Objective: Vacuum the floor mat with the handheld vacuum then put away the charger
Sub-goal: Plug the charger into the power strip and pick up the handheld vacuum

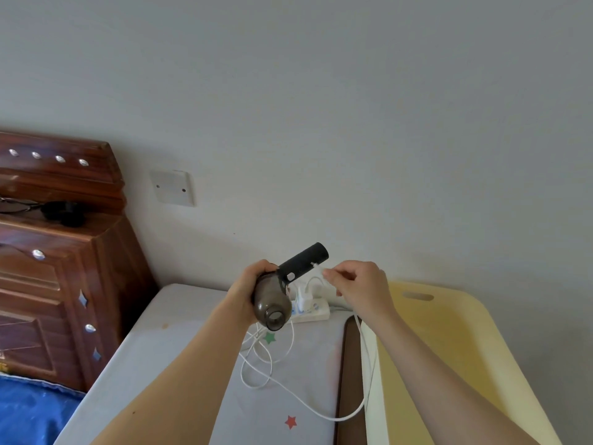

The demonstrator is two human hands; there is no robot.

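Room: pale grey wall point(321, 107) behind; wooden cabinet point(57, 284) at left; grey star-printed surface point(179, 332) under our arms, yellow board point(449, 348) just beside it on the right.
Hidden / unclear: left fingers wrap behind the vacuum, out of our view. The dark items point(64, 211) on the cabinet ledge are too dim to identify. We cannot tell whether the plug tip sits in the port or just outside it.
Left hand point(247, 284): curled round the handheld vacuum point(301, 261) where cup meets black barrel, held in the air above the surface.
Right hand point(359, 287): thumb and forefinger pinch the white cable point(317, 267) at its end, against the barrel's side; other fingers loosely curled.
Charger point(301, 298): white, plugged into the power strip point(316, 313) lying on the surface by the wall; cable loops slack across the surface.
Dust cup point(272, 306): smoky, translucent, mouth toward us; contents not discernible.
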